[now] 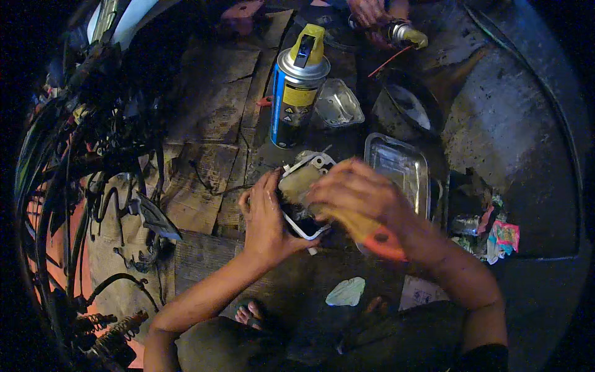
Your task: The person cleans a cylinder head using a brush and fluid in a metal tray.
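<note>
Between my knees and the spray can, my left hand [263,214] grips a pale metal casing [315,230] with a raised rim and a dark, dirty hollow. Its thumb lies along the near edge and its fingers wrap the left side. Slightly blurred, my right hand [362,195] is closed round a paintbrush [372,234] with a yellow handle and an orange end with a hole. The handle slants toward my right forearm. The brush head points into the casing, and its bristles are partly hidden by my fingers.
Beyond the casing stands a blue-and-black spray can [300,87] with a yellow nozzle. Metal trays [426,186] lie right of it. Another person's hand [370,11] holds a second can with a red straw. Cables and springs [127,325] crowd the left; cardboard [211,105] covers the ground.
</note>
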Action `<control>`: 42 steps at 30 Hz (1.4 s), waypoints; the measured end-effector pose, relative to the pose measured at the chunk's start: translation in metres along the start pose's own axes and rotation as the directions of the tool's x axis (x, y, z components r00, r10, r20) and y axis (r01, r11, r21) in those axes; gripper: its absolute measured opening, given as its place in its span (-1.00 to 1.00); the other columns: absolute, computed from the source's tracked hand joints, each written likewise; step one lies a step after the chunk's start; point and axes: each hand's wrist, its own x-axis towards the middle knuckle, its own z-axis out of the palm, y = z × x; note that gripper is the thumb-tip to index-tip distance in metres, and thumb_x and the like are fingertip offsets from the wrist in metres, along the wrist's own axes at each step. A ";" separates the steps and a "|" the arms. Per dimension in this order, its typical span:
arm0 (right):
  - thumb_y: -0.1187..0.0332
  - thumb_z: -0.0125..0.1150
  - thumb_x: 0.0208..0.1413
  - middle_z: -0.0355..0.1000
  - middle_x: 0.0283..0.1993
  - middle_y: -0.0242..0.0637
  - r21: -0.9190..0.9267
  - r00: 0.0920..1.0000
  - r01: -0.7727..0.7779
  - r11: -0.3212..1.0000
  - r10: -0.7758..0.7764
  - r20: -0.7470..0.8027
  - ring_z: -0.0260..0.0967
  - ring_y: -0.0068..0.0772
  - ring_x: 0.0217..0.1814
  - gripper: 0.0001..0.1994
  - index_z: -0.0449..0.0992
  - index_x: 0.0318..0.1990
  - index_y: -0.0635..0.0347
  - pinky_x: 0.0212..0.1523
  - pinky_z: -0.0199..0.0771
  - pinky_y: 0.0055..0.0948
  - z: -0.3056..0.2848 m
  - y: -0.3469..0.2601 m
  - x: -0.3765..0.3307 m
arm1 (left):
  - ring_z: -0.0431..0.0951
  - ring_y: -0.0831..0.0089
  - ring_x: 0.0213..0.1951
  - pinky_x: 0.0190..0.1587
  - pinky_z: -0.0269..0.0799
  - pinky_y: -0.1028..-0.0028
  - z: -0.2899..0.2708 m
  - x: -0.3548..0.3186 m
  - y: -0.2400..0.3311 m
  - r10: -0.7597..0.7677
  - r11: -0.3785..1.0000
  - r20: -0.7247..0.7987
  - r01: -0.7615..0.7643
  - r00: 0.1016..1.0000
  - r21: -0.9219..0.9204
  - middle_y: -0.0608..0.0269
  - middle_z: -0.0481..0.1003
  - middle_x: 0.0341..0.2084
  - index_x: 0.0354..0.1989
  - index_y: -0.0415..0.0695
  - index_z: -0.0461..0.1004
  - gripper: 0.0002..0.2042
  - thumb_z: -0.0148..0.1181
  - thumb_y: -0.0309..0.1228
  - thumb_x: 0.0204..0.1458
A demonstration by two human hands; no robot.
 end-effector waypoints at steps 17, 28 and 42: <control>0.47 0.24 -0.19 0.47 -0.15 -0.24 0.098 0.994 -0.076 0.992 0.082 -0.067 0.39 -0.14 -0.08 -0.71 0.50 -0.20 0.19 -0.03 0.42 -0.31 0.000 -0.003 -0.007 | 0.22 0.05 0.16 0.09 0.04 0.07 0.008 -0.003 0.003 -0.068 0.998 -0.016 0.068 0.998 -0.010 -0.06 0.20 0.13 0.26 -0.22 -0.04 0.23 0.56 0.04 -0.65; 0.54 0.22 -0.21 0.44 -0.15 -0.17 -0.177 0.997 -0.017 0.984 0.004 -0.073 0.35 -0.08 -0.06 -0.64 0.48 -0.14 0.21 0.01 0.40 -0.28 -0.020 0.021 -0.012 | 0.23 0.04 0.16 0.07 0.08 0.05 0.009 -0.004 0.002 -0.051 0.998 -0.037 0.050 0.998 -0.028 -0.08 0.21 0.13 0.26 -0.26 -0.04 0.24 0.54 0.12 -0.64; 0.31 0.25 0.10 0.46 -0.25 -0.34 0.167 0.660 -0.611 0.774 0.615 -0.432 0.39 -0.52 -0.16 -0.77 0.47 -0.14 0.22 -0.09 0.38 -0.49 -0.065 0.018 -0.043 | 0.20 0.04 0.16 0.15 0.00 0.06 0.006 0.002 -0.003 -0.033 0.997 -0.016 0.032 0.999 -0.063 -0.02 0.20 0.08 0.23 -0.16 0.04 0.12 0.56 -0.15 -0.65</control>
